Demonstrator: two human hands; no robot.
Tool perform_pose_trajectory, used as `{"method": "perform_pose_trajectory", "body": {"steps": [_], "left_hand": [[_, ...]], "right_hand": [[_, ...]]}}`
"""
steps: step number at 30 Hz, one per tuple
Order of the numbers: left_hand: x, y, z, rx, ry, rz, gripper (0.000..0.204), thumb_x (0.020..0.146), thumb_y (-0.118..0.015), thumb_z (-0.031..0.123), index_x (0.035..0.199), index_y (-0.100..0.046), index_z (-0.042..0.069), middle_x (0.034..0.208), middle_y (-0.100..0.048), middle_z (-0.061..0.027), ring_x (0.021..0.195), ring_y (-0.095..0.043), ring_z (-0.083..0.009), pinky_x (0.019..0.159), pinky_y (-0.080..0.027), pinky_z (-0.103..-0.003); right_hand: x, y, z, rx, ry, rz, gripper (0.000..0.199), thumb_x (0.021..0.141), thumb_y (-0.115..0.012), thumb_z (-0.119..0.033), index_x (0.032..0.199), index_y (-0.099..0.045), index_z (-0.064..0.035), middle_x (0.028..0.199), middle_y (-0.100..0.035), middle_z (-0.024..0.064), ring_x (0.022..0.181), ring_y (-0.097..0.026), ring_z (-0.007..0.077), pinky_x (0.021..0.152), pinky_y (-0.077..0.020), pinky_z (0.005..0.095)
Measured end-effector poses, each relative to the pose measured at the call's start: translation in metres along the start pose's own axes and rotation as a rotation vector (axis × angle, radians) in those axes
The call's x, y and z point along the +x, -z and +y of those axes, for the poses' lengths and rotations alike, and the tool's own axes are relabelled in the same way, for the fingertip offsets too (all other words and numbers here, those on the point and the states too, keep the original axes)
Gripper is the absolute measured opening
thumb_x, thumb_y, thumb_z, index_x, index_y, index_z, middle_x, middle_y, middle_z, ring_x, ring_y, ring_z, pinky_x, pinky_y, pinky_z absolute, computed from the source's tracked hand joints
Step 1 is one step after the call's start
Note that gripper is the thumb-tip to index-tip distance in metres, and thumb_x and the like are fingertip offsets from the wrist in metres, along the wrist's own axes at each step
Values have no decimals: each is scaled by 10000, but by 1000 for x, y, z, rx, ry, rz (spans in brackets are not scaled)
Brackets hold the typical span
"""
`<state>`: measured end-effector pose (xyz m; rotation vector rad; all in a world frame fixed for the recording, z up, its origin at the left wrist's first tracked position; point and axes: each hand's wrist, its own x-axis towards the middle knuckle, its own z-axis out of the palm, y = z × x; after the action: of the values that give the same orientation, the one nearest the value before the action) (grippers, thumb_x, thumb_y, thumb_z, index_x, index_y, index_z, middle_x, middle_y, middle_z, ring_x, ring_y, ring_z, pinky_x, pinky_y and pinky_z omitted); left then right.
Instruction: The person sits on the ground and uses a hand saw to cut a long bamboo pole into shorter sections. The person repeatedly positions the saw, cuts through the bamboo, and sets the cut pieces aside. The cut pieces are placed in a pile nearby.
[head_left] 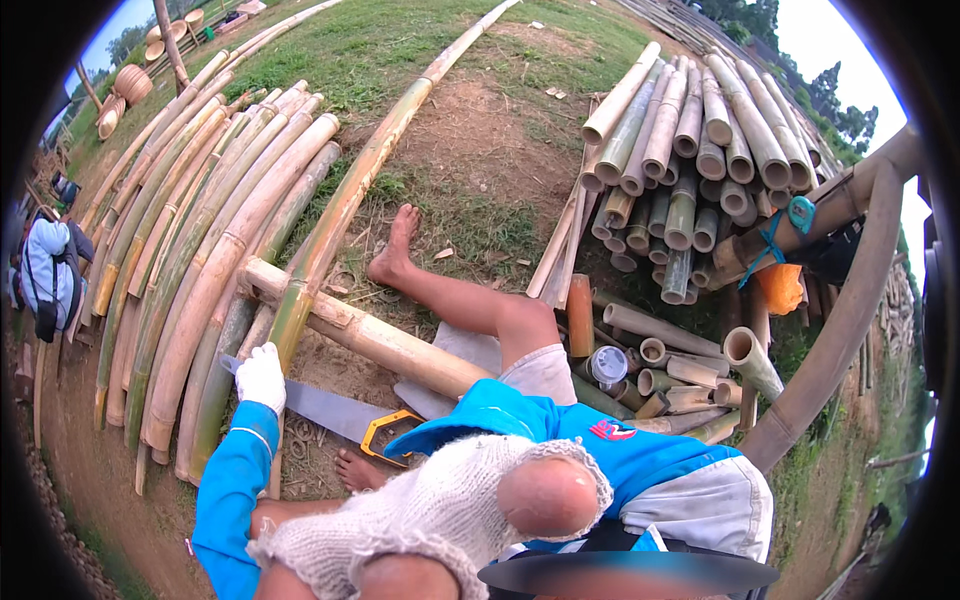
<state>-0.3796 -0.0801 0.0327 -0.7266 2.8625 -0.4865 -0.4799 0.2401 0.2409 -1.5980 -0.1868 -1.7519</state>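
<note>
My left hand [262, 378], in a white glove, is closed over the front of a hand saw's blade [325, 408]. The blade tip sticks out left of the glove, and the saw's yellow and black handle [388, 436] lies partly behind blue clothing. Beside this hand is the lower end of a long green-tan bamboo pole [355, 185], resting across a thick bamboo crosspiece [385, 345]. My right hand [440, 500] looms close in a cream knitted glove with bare fingertips. Its visible fingers are apart, nothing showing in them; the rest is hidden.
Long bamboo poles [220, 240] lie at the left; cut bamboo lengths [690, 150] are stacked at the right. A curved bamboo post [840, 310] carries a teal tape measure [801, 214]. A lidded plastic cup [608, 366] sits among short pieces. My bare foot [395, 250] rests beyond the crosspiece.
</note>
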Motion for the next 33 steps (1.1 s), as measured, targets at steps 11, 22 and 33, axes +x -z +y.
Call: {"method": "perform_pose_trajectory", "body": {"steps": [11, 22, 33], "left_hand": [[2, -10, -1, 85, -12, 15, 230, 1030, -633, 121, 1246, -571, 71, 1093, -671, -138, 933, -770, -292, 781, -644, -416], [4, -8, 1, 132, -1, -17, 219, 1027, -645, 125, 1228, -571, 77, 1088, -674, -133, 928, -774, -285, 756, -647, -408], [3, -10, -1, 114, -35, 23, 212, 1038, -631, 122, 1237, -580, 71, 1079, -685, -133, 907, -782, -282, 748, -653, -405]], "right_hand": [[0, 2, 14, -5, 19, -5, 947, 1081, -318, -778, 1628, -475, -21, 1634, -452, 282, 1488, -465, 483, 1203, -377, 581], [-1, 2, 23, 10, 23, 8, 935, 1087, -324, -765, 1626, -476, -17, 1617, -466, 275, 1469, -482, 462, 1187, -393, 561], [-3, 1, 27, 39, 48, 23, 923, 1092, -330, -752, 1624, -477, -13, 1601, -480, 268, 1450, -498, 441, 1172, -409, 542]]}}
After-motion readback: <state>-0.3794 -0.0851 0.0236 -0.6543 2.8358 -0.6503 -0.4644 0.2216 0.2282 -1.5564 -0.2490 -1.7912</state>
